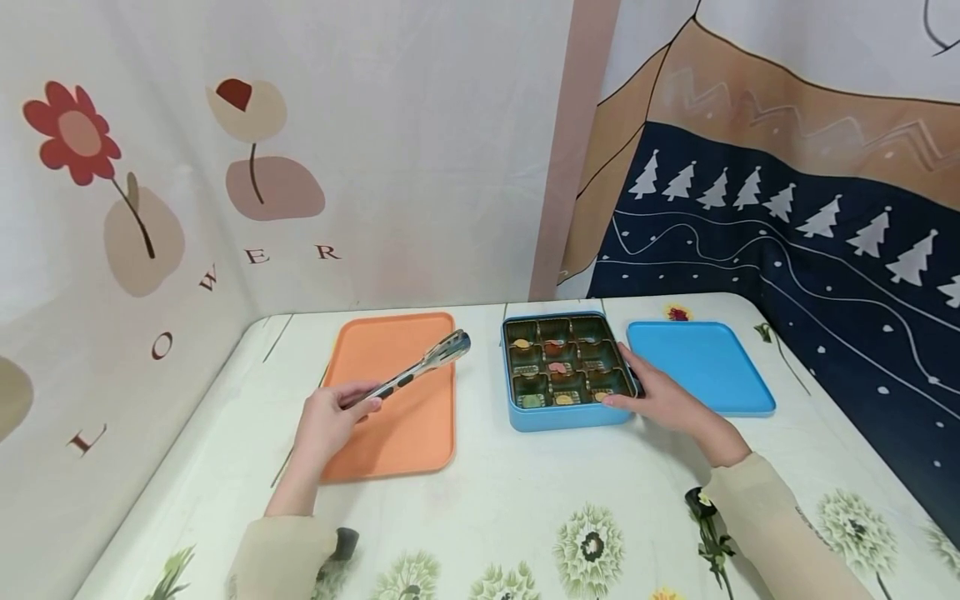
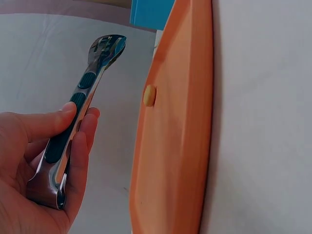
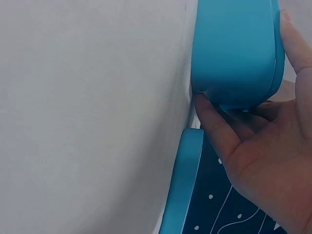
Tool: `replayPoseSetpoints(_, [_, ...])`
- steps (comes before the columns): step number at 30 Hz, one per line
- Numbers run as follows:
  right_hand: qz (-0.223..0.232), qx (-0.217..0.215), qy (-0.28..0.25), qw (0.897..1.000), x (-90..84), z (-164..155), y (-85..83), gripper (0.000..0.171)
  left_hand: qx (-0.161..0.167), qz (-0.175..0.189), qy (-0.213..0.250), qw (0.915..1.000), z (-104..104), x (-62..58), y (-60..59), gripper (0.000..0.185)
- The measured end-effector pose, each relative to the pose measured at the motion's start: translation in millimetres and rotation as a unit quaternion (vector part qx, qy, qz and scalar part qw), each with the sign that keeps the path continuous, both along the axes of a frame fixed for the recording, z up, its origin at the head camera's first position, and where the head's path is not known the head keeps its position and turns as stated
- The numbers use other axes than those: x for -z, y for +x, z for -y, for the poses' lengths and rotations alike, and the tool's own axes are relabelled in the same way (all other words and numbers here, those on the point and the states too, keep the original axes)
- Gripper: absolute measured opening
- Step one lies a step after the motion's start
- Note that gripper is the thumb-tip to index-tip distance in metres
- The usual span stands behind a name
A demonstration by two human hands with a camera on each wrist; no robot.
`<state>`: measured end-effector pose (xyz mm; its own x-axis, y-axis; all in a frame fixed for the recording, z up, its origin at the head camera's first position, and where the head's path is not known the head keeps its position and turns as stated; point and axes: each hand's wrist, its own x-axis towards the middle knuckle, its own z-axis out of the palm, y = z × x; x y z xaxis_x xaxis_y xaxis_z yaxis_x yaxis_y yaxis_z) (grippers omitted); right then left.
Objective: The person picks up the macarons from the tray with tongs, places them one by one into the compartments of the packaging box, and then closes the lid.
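The left hand [image 1: 326,417] gripped metal tongs [image 1: 420,367] pointing up-right toward the blue compartment tin [image 1: 564,414], centre frame, whose near-right corner the right hand [image 1: 663,400] clasped.

Got a floral-print cloth covering the surface [image 1: 525,500] here, big dandelion-looking flowers along the near edge. An orange tray [image 1: 397,367] sits toward the left edge, and a flat blue lid [image 1: 701,367] lies near the far right corner. Behind it all hangs a flower curtain [image 1: 225,167] and a navy backdrop [image 1: 810,233] with white trees.
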<state>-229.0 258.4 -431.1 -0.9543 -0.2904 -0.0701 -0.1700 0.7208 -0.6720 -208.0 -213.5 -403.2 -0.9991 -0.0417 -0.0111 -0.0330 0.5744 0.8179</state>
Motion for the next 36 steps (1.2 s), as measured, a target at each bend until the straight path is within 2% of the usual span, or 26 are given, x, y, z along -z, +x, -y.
replayPoseSetpoints(7, [0.002, -0.002, 0.004, 1.000, -1.9, 0, 0.6, 0.104, 0.015, 0.000, 0.007, 0.9999, -18, -6.8, -7.9, 0.030])
replayPoseSetpoints(12, [0.000, -0.001, 0.002, 1.000, -2.7, 0, 1.4, 0.103, 0.032, -0.002, 0.029, 0.9991, -33, -9.1, -14.0, 0.029])
replayPoseSetpoints(16, [-0.004, -0.003, 0.004, 1.000, -1.9, 0, 1.1, 0.102, 0.039, -0.008, 0.045, 0.9982, -47, -10.2, -18.3, 0.029])
replayPoseSetpoints(23, [-0.003, -0.002, 0.006, 1.000, -0.9, -1, 0.6, 0.103, 0.063, -0.017, 0.046, 0.9968, -75, -13.9, -23.2, 0.027])
replayPoseSetpoints(36, [-0.004, -0.001, 0.002, 1.000, -1.5, 0, 0.3, 0.102, 0.109, -0.026, 0.050, 0.9925, -121, -9.3, -32.2, 0.024])
